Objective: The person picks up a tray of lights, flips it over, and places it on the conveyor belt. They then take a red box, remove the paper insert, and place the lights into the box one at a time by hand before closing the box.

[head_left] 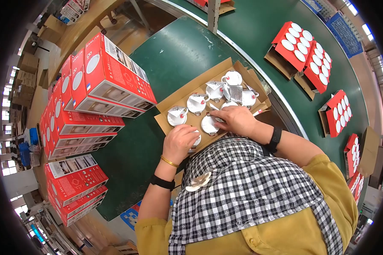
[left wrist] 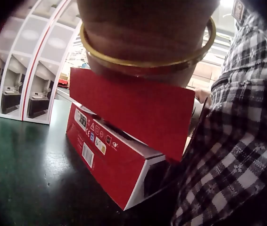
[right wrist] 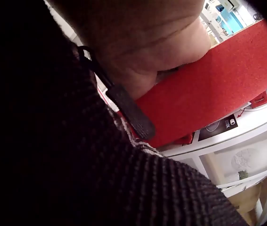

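Observation:
An open cardboard box (head_left: 198,83), brown inside, lies tilted against the apron's front. Several round white downlights (head_left: 196,103) with small red marks, springs and white cables sit in it. My right hand (head_left: 238,120) grips one downlight (head_left: 209,125) near the box's front edge, fingers over its rim. At the near left corner my left hand (head_left: 178,142) has its fingers curled at another downlight (head_left: 196,138), mostly covered by them. In the left wrist view the box's red flap (left wrist: 133,115) shows below the wrist; the fingers are hidden there. The right wrist view shows its red side (right wrist: 213,89).
Red printed boxes (head_left: 115,76) stand stacked on the green table (head_left: 174,46) to the left. Beyond a metal rail (head_left: 291,112), opened boxes with white discs (head_left: 300,42) line the green conveyor. A post (head_left: 213,17) rises at the far edge.

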